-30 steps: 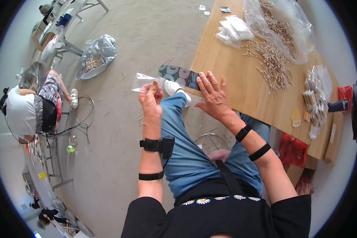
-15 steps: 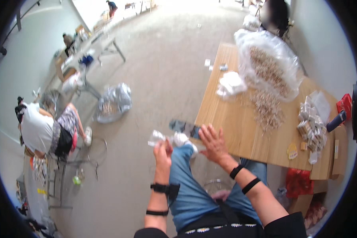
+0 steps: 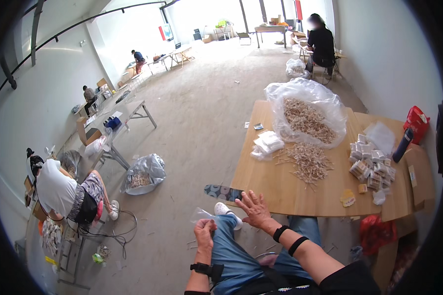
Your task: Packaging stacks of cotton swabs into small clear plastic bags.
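Note:
My left hand is closed, pinching a small clear plastic bag above my left knee. My right hand has its fingers spread, palm down, at the table's near left corner. Its fingertips are close to a dark grey strip with a circle pattern that juts out past the table edge. Farther in on the wooden table lies a loose pile of short thin tan sticks, which look like cotton swabs. A stack of clear plastic bags lies left of the pile.
A large clear sack of sticks stands at the table's far end. Small filled packs, a dark blue bottle and a red bag are at the right. On the floor sits another sack; a seated person works at the left.
The view has tilted upward, bringing more of the room into sight. My left hand still grips the clear bag, and my right hand stays spread at the table corner.

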### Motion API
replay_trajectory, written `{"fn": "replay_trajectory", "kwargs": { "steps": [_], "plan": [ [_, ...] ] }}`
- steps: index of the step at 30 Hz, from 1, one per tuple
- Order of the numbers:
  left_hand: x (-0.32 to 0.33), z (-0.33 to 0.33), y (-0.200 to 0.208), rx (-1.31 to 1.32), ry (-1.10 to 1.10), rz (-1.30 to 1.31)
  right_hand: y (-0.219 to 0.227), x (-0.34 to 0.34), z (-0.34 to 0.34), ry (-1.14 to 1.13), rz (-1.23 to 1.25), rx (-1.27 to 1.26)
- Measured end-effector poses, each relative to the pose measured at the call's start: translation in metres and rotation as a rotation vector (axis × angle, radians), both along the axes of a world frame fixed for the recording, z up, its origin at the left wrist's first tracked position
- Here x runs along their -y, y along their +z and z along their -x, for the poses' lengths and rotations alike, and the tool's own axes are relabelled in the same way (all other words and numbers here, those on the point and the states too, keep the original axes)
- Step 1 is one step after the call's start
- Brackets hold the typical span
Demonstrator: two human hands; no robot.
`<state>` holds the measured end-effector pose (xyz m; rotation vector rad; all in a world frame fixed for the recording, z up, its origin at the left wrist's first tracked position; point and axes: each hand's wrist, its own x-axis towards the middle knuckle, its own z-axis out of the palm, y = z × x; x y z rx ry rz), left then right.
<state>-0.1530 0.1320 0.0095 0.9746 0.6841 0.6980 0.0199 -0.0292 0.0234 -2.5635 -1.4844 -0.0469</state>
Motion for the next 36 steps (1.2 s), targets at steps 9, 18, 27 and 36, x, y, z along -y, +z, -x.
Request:
{"fn": "replay_trajectory", "kwargs": {
  "steps": [9, 18, 27, 36],
  "plan": [
    [-0.002, 0.002, -0.010, -0.009, -0.033, -0.101, 0.000, 0.014, 0.012, -0.004, 0.028, -0.031],
    [0.001, -0.004, -0.014, -0.039, -0.066, -0.160, -0.001, 0.024, 0.014, -0.067, 0.007, -0.034],
    [-0.005, -0.002, -0.012, -0.031, -0.086, -0.149, -0.007, 0.017, 0.015, -0.029, -0.024, -0.035],
    [-0.001, 0.002, -0.006, -0.040, -0.086, -0.103, -0.008, 0.017, 0.017, -0.022, -0.020, -0.019]
  ]
}}
